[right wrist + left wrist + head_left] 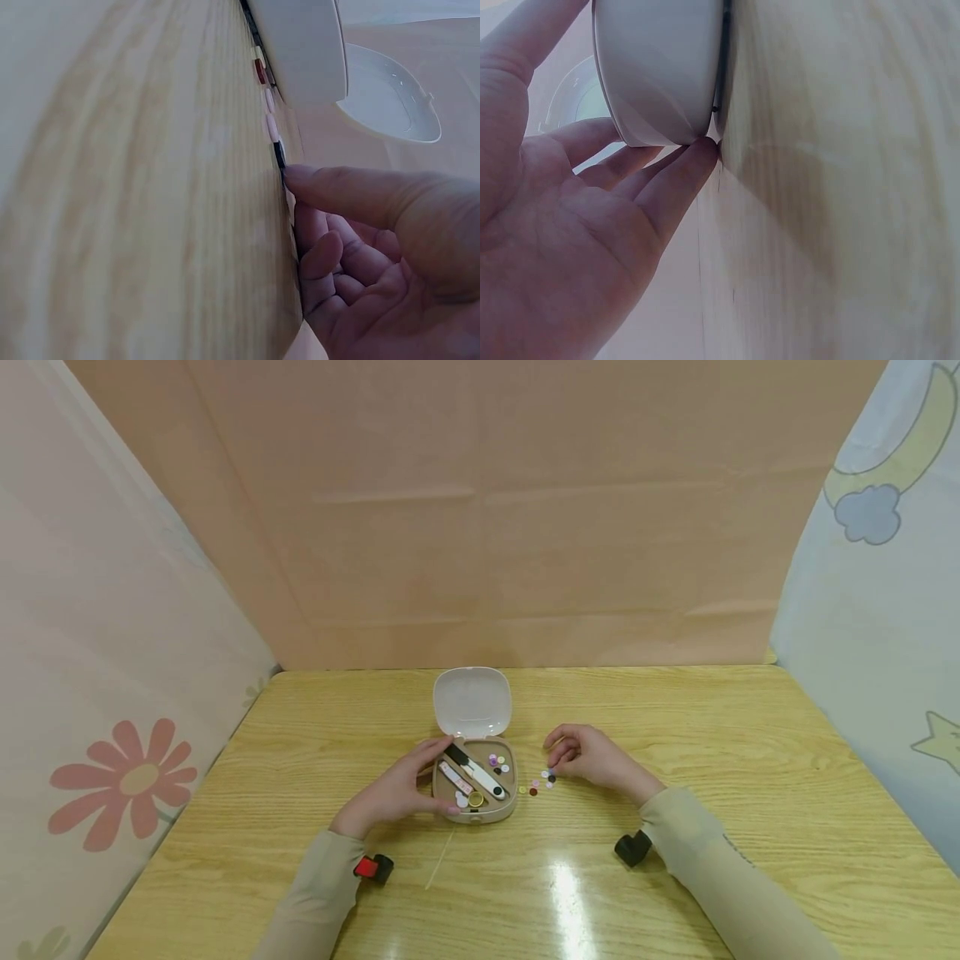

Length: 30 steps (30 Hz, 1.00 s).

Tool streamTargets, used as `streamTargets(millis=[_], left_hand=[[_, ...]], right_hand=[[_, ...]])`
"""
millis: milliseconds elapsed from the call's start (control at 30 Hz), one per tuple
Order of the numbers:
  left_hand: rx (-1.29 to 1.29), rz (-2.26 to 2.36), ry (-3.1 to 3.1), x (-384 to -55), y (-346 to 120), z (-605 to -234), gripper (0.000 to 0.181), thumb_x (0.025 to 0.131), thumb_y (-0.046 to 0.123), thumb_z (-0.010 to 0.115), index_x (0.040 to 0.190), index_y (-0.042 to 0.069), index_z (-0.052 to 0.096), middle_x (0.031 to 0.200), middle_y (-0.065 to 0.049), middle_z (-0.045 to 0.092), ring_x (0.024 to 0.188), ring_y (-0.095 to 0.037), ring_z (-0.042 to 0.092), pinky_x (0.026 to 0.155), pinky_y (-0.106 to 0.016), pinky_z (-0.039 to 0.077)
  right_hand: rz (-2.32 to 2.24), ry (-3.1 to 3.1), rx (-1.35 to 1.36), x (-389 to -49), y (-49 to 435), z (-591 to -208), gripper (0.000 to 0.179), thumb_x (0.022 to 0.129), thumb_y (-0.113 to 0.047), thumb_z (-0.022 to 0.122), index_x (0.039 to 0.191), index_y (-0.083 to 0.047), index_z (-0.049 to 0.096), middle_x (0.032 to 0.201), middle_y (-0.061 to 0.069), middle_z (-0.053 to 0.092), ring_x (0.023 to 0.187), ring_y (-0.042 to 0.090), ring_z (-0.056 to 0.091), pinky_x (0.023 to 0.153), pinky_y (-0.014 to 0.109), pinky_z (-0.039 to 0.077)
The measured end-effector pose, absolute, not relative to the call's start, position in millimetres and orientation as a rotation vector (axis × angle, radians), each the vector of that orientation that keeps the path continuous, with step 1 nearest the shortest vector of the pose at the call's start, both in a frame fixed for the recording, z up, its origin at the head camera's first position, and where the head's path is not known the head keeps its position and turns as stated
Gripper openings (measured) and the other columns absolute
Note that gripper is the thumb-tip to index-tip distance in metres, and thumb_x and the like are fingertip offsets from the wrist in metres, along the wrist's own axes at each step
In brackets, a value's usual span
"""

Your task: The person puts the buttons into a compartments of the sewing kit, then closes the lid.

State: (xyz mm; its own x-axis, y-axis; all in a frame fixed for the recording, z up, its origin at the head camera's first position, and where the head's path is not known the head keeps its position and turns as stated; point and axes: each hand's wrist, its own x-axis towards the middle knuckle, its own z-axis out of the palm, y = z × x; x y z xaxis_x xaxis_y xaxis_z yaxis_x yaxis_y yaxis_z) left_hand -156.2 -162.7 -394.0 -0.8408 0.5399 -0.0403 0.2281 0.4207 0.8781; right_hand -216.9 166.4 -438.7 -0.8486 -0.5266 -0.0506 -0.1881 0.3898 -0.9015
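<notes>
A small sewing box (pixel 480 817) stands on the table with its pale lid (pixel 472 700) raised. My left hand (pixel 401 783) grips its left side, thumb at the front and fingers at the back corner. In the box lie a white-handled tool with a black end (pixel 480 772), a patterned strip (pixel 455 778), a gold ring (pixel 476 799) and several buttons (pixel 493 760). My right hand (pixel 592 756) bends down to loose buttons right of the box. Its fingertips are at a blue button (pixel 551 772), beside a black button (pixel 280 154); whether they pinch it is hidden.
Between box and right hand lie a yellow button (pixel 522 790), a dark red button (pixel 533 792) and pale pink ones (pixel 536 783). A thin pale strip (pixel 440 860) is on the table in front of the box. Fabric (pixel 480 527) hangs behind the wooden table (pixel 337 710).
</notes>
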Motion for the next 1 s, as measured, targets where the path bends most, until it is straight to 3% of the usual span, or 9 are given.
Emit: streamTargets(millis=[233, 567, 800, 1000], left_hand=[[0.663, 1.366, 2.387, -156.1, -163.8, -395.0, 0.097, 0.074, 0.014, 0.084, 0.15, 0.001, 0.024, 0.153, -0.018, 0.021, 0.138, -0.033, 0.025, 0.108, -0.049, 0.031], [0.666, 1.382, 2.374, -157.3, -163.8, -397.1, 0.098, 0.074, 0.013, 0.084, 0.15, 0.0, 0.024, 0.153, -0.019, 0.02, 0.138, -0.034, 0.025, 0.108, -0.051, 0.031], [0.659, 1.339, 2.426, -169.1, -170.5, -424.0, 0.101, 0.072, 0.027, 0.085, 0.152, 0.015, 0.025, 0.155, -0.006, 0.021, 0.138, -0.026, 0.026, 0.108, -0.044, 0.033], [0.649, 1.37, 2.385, -158.4, -163.6, -399.4, 0.098, 0.074, 0.018, 0.084, 0.151, 0.005, 0.025, 0.154, -0.015, 0.021, 0.138, -0.031, 0.026, 0.108, -0.049, 0.031]], right_hand=[[-1.424, 2.331, -0.655, -213.7, 164.7, -437.7, 0.028, 0.083, 0.009, 0.067, 0.109, 0.007, 0.059, 0.088, 0.018, 0.063, 0.079, 0.027, 0.057, 0.065, 0.025, 0.049], [-1.388, 2.348, -0.708, -212.1, 166.5, -437.8, 0.023, 0.085, 0.005, 0.067, 0.107, 0.004, 0.06, 0.087, 0.011, 0.061, 0.079, 0.021, 0.057, 0.068, 0.025, 0.05], [-1.47, 2.29, -0.648, -212.2, 170.6, -438.4, 0.028, 0.087, 0.001, 0.067, 0.113, 0.004, 0.058, 0.091, 0.014, 0.062, 0.084, 0.026, 0.059, 0.072, 0.027, 0.051], [-1.544, 2.233, -0.591, -214.2, 175.4, -441.0, 0.03, 0.088, 0.0, 0.066, 0.116, 0.006, 0.056, 0.095, 0.017, 0.061, 0.086, 0.027, 0.058, 0.07, 0.027, 0.051]])
